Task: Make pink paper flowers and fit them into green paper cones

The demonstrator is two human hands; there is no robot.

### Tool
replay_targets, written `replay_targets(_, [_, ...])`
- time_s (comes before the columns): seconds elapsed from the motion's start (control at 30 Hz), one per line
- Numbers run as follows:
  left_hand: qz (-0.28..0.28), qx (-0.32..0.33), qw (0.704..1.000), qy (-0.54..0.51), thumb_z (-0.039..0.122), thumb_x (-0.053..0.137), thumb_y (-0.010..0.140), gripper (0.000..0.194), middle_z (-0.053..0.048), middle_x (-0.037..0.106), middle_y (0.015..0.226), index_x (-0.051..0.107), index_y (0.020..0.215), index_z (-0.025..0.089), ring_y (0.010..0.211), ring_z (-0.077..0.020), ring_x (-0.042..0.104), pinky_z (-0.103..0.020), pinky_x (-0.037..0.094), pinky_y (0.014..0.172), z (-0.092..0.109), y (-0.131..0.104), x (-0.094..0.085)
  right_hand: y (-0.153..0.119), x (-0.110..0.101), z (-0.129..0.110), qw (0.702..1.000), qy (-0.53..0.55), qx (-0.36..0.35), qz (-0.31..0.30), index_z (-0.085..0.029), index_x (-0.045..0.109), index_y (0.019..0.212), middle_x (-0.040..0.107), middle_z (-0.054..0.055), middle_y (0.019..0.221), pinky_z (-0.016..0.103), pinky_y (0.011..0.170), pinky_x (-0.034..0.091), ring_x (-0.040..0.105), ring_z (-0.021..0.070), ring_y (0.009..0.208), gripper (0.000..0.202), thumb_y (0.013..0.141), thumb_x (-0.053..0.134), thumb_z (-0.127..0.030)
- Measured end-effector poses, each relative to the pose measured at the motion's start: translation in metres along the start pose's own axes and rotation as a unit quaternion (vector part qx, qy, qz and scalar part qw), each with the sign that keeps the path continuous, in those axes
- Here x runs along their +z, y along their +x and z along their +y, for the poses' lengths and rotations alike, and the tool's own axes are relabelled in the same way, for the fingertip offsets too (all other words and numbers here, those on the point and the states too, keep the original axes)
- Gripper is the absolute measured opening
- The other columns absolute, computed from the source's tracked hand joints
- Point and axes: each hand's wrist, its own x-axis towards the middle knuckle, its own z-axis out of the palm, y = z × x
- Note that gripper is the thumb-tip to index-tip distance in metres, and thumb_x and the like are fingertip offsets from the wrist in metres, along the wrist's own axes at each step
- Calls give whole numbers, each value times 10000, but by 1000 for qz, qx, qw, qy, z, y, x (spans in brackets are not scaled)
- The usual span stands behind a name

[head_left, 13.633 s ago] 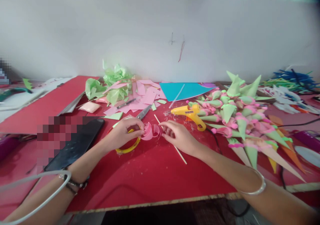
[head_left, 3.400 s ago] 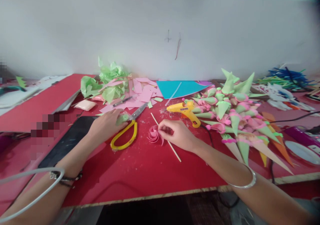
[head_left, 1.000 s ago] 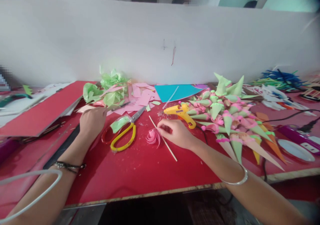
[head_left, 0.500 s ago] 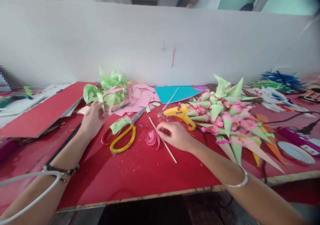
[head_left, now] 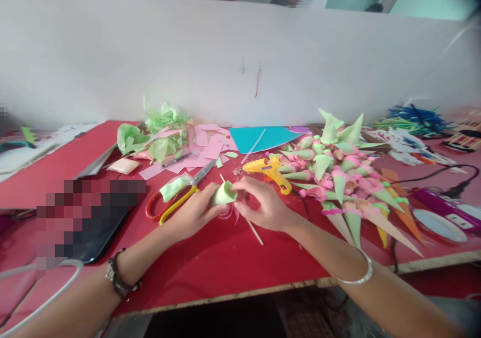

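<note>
My left hand (head_left: 195,210) is closed round a light green paper cone (head_left: 225,194), its open end facing right. My right hand (head_left: 261,203) meets the cone's rim, thumb and forefinger at its edge. Right below the cone, a pink paper rose (head_left: 227,212) is partly hidden by the cone and the left hand. A thin wooden stick (head_left: 255,232) lies slantwise on the red table under both hands. Scissors (head_left: 176,205) with red and yellow handles lie beside the left hand, a small bag of green clay (head_left: 175,188) on them. A yellow glue gun (head_left: 268,170) lies just behind the right hand.
A heap of green and pink paper cones (head_left: 338,178) covers the right side. Pink paper scraps (head_left: 210,142), crumpled green paper (head_left: 165,120) and a blue sheet (head_left: 250,138) lie at the back. A dark phone (head_left: 101,228) is at left; a purple power strip (head_left: 443,210) sits far right.
My left hand has come from the paper pile to the middle with the green cone. My right hand has left the stick and rose for the cone's rim. The phone is now uncovered.
</note>
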Motion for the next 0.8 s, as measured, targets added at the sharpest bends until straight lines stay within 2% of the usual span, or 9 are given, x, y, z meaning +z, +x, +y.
replay_targets(0.1, [-5,13,999,51,376,386,850,224,4,524,717,408,942,173,590,-123,501,-220,353,534,1,-4,0,1,-1,-3,996,-35,3,-85,-164,514,855,489,21,802,230,625,418,485,105,683,114,797,476,-254])
replay_targets(0.17, [-7,21,995,96,383,375,854,248,-11,549,731,401,983,173,601,-142,533,-227,357,531,3,-6,0,1,0,-4,992,-54,12,-115,-155,530,816,488,32,837,219,603,409,485,100,676,126,804,463,-261])
replay_targets(0.37, [-18,52,978,202,336,315,874,233,-21,573,687,417,1011,178,558,-170,562,-231,320,468,10,-8,1,-1,4,-6,982,-128,1,-138,-161,580,834,490,48,919,222,549,385,479,91,618,195,776,490,-324])
replay_targets(0.5, [-29,95,969,226,314,361,845,205,-23,578,691,454,976,187,589,-169,564,-237,341,509,0,-5,-7,-1,3,-6,984,-110,-6,-139,-170,572,905,493,60,955,221,545,396,471,87,605,215,780,480,-319])
replay_targets(0.57, [-21,76,970,229,310,402,814,188,-20,572,682,481,941,195,586,-167,555,-239,338,518,-9,-2,-16,0,1,-5,988,-92,1,-121,-184,543,990,497,63,976,229,574,413,480,93,625,244,788,467,-299])
replay_targets(0.67, [2,8,977,213,306,470,752,225,-5,549,649,496,950,202,557,-159,527,-231,318,505,-24,4,-30,1,-1,-4,992,-73,13,-100,-202,501,1079,507,63,977,240,613,429,501,105,671,299,796,456,-285])
replay_targets(0.73, [-6,-23,981,194,323,495,730,239,7,533,629,500,934,197,535,-146,505,-224,306,494,-33,7,-37,1,-2,-3,993,-63,11,-97,-198,514,1062,521,59,945,235,612,427,507,106,681,283,795,458,-274])
replay_targets(0.8, [20,-59,984,167,341,501,727,208,14,519,617,492,861,183,528,-133,489,-214,304,488,-39,9,-40,1,-2,-2,995,-52,0,-84,-186,548,984,546,46,865,223,601,418,507,99,663,219,798,448,-245])
